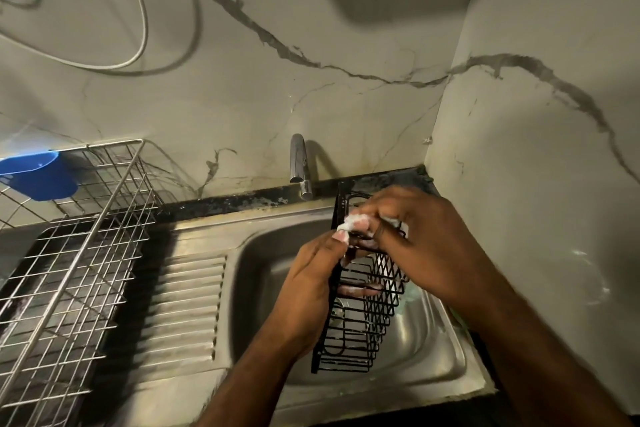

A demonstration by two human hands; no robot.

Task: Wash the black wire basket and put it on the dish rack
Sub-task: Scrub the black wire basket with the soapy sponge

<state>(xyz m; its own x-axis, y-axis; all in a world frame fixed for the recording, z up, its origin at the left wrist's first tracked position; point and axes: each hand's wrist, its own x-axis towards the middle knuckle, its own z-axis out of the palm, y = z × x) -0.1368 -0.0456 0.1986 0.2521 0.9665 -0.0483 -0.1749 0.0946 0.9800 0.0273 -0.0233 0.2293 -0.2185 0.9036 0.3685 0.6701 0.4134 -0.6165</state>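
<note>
The black wire basket (360, 319) hangs upright on end over the steel sink (436, 350). My left hand (308, 291) grips its left side frame, with fingertips showing through the mesh. My right hand (415, 236) is curled over the basket's upper part and presses something white and soapy (351, 221) against the wire; foam covers the fingertips. The metal dish rack (79, 260) stands at the left on the counter.
A chrome tap (299, 163) rises behind the sink, no water visibly running. The ribbed steel drainboard (183, 302) lies between sink and rack. A blue plastic cup (41, 177) hangs on the rack's far end. Marble-patterned walls close in behind and to the right.
</note>
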